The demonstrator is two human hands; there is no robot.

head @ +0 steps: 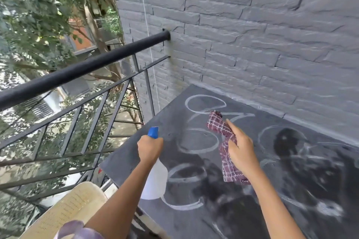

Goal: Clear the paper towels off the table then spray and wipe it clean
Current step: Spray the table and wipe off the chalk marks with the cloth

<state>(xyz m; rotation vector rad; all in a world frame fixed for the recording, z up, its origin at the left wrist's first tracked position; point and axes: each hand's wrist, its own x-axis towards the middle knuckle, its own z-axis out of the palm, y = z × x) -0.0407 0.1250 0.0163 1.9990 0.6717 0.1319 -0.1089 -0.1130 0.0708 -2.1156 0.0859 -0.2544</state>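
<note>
A dark slate table [194, 124] with white chalk loops and wet smeared patches fills the lower right. My left hand [149, 148] grips a white spray bottle [155, 180] with a blue nozzle, held over the table's left edge. My right hand [240, 149] holds a maroon checked cloth [226, 153] above the middle of the table; the cloth hangs down from my fingers. No paper towels are in view.
A grey stone-brick wall [252, 35] borders the table's far side. A black metal railing [81, 68] runs along the left with trees and buildings below. A beige perforated chair back [73, 205] stands at the lower left beside the table.
</note>
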